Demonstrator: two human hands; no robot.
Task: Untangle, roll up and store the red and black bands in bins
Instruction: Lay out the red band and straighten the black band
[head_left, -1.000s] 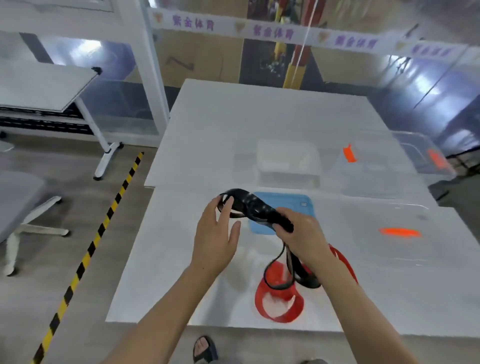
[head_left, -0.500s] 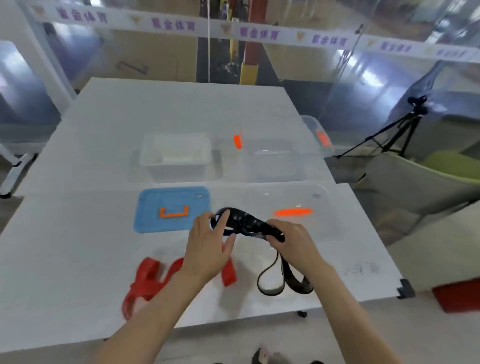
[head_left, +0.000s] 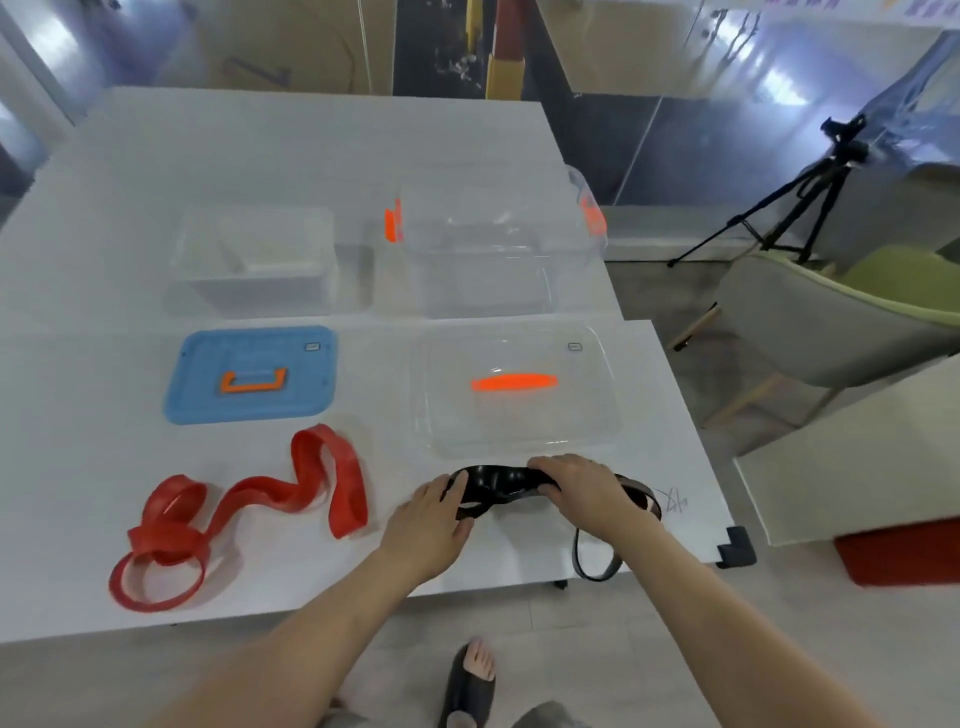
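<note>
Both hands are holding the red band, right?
No. The left hand and right hand hold the black band, not the red band, which lies apart from them on the table. The head view shows this.

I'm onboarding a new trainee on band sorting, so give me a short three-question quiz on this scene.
1. True or false: the red band lies inside a bin.
2. Which band are the left hand and right hand on? A. the red one. B. the black band. C. neither.
3. Fill in: the lid to the left of the clear lid is coloured ___.
Key: 1 false; 2 B; 3 blue.
</note>
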